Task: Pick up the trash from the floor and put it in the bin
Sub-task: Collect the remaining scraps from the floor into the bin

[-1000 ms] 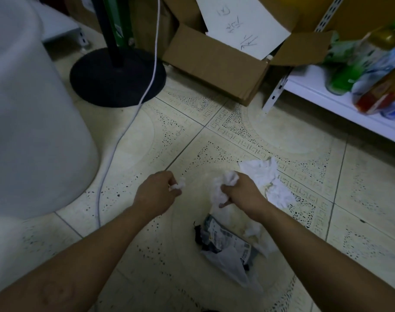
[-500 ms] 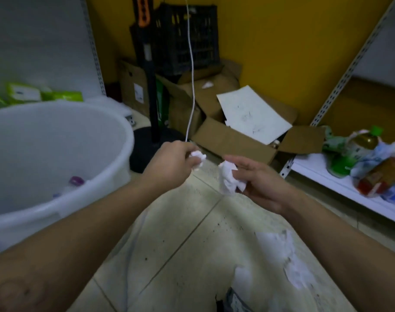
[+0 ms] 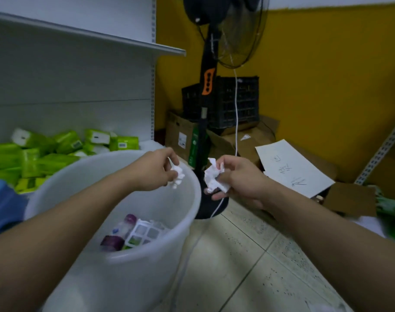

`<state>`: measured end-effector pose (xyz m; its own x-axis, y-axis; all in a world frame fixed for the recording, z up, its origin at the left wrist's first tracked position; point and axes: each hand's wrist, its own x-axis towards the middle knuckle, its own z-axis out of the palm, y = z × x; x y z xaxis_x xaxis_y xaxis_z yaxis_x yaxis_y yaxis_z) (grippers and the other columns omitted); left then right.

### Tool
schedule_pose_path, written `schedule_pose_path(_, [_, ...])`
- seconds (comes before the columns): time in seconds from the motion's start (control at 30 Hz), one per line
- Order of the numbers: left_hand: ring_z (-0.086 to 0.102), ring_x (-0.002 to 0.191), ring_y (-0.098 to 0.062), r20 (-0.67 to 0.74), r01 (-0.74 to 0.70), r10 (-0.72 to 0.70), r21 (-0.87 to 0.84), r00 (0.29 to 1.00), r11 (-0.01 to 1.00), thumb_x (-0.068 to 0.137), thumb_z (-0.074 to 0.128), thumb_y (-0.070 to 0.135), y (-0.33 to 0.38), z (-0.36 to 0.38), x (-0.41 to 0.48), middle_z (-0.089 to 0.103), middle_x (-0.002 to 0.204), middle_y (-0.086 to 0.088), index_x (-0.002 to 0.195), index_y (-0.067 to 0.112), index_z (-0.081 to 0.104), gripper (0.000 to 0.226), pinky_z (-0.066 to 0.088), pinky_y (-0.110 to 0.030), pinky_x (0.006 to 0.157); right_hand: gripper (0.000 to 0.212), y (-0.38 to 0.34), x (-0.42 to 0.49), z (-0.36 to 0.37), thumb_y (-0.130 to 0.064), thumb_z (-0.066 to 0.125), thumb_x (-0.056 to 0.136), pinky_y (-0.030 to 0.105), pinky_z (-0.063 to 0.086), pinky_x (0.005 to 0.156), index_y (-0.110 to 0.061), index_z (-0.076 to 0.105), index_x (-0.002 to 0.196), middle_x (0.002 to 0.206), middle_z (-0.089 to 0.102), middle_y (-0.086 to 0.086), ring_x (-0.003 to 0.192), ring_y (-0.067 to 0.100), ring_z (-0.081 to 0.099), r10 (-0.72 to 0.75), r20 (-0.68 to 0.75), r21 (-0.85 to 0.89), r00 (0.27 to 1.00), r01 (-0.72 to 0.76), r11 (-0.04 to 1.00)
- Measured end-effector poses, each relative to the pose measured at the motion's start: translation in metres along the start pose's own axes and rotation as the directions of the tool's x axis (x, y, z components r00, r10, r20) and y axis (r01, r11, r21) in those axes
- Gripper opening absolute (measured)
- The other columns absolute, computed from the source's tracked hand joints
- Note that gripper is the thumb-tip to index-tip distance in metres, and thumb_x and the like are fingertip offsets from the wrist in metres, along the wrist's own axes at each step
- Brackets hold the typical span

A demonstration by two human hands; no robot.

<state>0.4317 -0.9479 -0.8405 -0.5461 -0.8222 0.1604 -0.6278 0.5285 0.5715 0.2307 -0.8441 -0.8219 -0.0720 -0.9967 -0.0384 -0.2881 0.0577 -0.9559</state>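
Hanging above the far edge of the white bin [image 3: 147,273], a small paper ball [image 3: 177,174] is pinched by the fingers of the left hand [image 3: 156,170]. A bigger crumpled paper [image 3: 213,176] is held in the curled fingers of the right hand [image 3: 241,179], just beside the bin, outside its edge. A small bottle [image 3: 124,224] and a white tray [image 3: 144,233] are seen down inside the bin. A black fan [image 3: 206,91] is seen behind.
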Motion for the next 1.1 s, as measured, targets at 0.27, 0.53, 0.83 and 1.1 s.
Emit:
schedule_pose_path(0.27, [0.063,0.07,-0.005,0.073,0.054,-0.062,0.104,0.995,0.993,0.085,0.066,0.023,-0.037,-0.006,-0.016,0.067,0.076,0.011,0.095,0.034,0.068,0.015,0.043,-0.017,0.06,0.033,0.03,0.029,0.071,-0.005,0.047,0.092,0.023,0.054,0.064,-0.024,0.067,0.075,0.088,0.063,-0.001,0.081,0.018,0.06,-0.065,-0.074,-0.327,0.995,0.038,0.944])
schedule_pose_path(0.53, [0.046,0.127,-0.021,0.069,0.142,-0.189,0.426,0.98,0.894,0.085,0.059,0.046,-0.066,0.001,-0.042,0.05,0.14,-0.001,0.139,0.032,0.041,0.059,0.039,-0.036,0.105,0.04,0.043,0.041,0.086,-0.025,0.062,0.086,0.024,0.033,0.105,-0.038,0.058,0.124,0.138,0.049,-0.008,0.128,0.015,0.043,-0.134,0.168,-0.631,0.977,0.211,0.747])
schedule_pose_path(0.83, [0.047,0.124,-0.013,0.002,-0.133,0.14,0.317,0.99,0.939,0.081,0.057,0.058,0.009,0.038,-0.019,0.051,0.138,0.009,0.131,0.038,0.047,0.055,0.041,-0.034,0.1,0.065,0.045,0.01,-0.006,-0.04,0.069,0.081,0.033,0.041,0.102,-0.031,0.042,0.14,0.143,0.044,-0.002,0.127,0.018,0.045,-0.118,0.072,-0.775,0.99,0.13,0.618])
schedule_pose_path(1.1, [0.048,0.119,-0.016,0.257,-0.418,0.353,0.274,0.9,0.866,0.085,0.054,0.054,0.089,0.141,-0.013,0.053,0.131,0.007,0.132,0.033,0.046,0.052,0.042,-0.033,0.093,0.075,0.119,-0.071,-0.095,-0.046,0.065,0.084,0.024,0.032,0.097,-0.029,0.029,0.147,0.151,0.037,-0.004,0.132,0.014,0.04,0.092,-0.043,-0.816,0.995,-0.089,0.571])
